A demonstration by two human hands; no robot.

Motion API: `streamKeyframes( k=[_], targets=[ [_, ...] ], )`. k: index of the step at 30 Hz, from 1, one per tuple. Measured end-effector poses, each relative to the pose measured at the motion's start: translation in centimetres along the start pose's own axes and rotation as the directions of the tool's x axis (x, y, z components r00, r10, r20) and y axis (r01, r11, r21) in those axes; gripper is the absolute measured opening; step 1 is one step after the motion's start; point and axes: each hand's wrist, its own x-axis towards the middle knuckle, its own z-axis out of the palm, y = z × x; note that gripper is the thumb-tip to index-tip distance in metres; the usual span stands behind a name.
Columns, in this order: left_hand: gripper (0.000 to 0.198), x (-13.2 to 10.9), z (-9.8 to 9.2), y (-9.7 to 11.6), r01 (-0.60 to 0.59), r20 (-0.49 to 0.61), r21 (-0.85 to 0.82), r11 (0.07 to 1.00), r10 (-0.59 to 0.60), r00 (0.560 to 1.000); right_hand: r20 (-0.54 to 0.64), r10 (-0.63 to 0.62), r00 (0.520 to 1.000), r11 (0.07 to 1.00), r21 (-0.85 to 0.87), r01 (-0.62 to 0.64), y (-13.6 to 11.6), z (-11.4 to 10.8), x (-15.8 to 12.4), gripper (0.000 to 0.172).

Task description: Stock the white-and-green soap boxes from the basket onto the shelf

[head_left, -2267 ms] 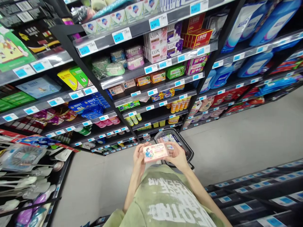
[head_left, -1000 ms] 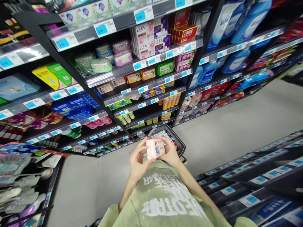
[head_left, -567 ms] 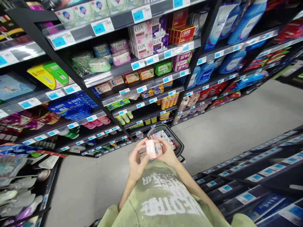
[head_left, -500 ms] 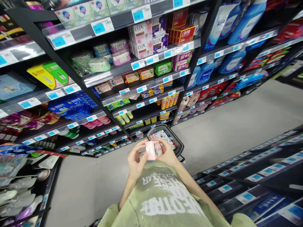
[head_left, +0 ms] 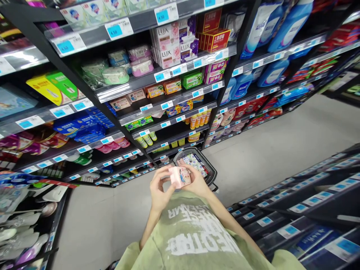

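In front of my shirt I hold a small pale-pink soap box (head_left: 180,177) with printed pictures on one side. My left hand (head_left: 161,189) pinches its left end between thumb and fingers. Wrapped around the right end is my right hand (head_left: 197,183), its fingers partly hidden behind the box. Below and just beyond my hands, a dark grey shopping basket (head_left: 213,165) stands on the floor. Several small printed packs (head_left: 194,160) lie inside it, partly covered by my hands.
Ahead, shelves carry LUX soap boxes (head_left: 166,56), pink soap boxes (head_left: 120,102) like the held one, and blue detergent bottles (head_left: 242,86). A brush rack (head_left: 30,240) borders the left. Another shelf unit (head_left: 298,213) is close on my right. Grey floor (head_left: 270,138) runs between.
The soap box has turned slightly, and its printed side now faces up toward me more. Both hands still grip it. The view has shifted a little.
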Motion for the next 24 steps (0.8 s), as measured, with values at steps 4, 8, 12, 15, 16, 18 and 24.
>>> streamKeyframes(
  k=[4,8,12,15,16,18,24],
  targets=[
    [0.039,0.1,-0.09,-0.16,-0.012,0.02,-0.037,0.999,0.013,1.0,0.013,-0.02,1.0,0.999,0.035,0.019,0.07,0.01,-0.01,0.073],
    [0.048,0.26,-0.11,-0.26,-0.009,0.026,-0.058,0.998,0.011,1.0,0.019,-0.021,1.0,0.999,0.045,0.02,-0.07,0.06,0.03,0.073],
    [0.04,0.23,0.0,-0.46,0.014,-0.007,-0.042,0.999,-0.015,1.0,0.006,-0.046,0.999,0.998,-0.031,0.046,-0.34,0.0,0.09,0.074],
    [0.028,0.16,0.16,-0.72,0.031,-0.058,-0.011,0.999,-0.031,0.998,-0.006,-0.066,0.998,0.99,-0.124,0.065,-0.47,-0.13,0.09,0.073],
    [0.023,0.15,0.23,-0.81,0.031,-0.08,-0.001,1.0,-0.031,0.996,-0.012,-0.072,0.997,0.986,-0.153,0.07,-0.49,-0.17,0.09,0.072],
    [0.017,0.13,0.39,-0.91,0.025,-0.122,0.014,1.0,-0.023,0.992,-0.023,-0.089,0.996,0.977,-0.196,0.082,-0.48,-0.22,0.07,0.07],
    [0.014,0.15,0.86,-0.91,0.016,-0.174,-0.015,1.0,-0.018,0.985,-0.023,-0.12,0.992,0.967,-0.229,0.112,-0.5,-0.33,0.11,0.069]
  ],
)
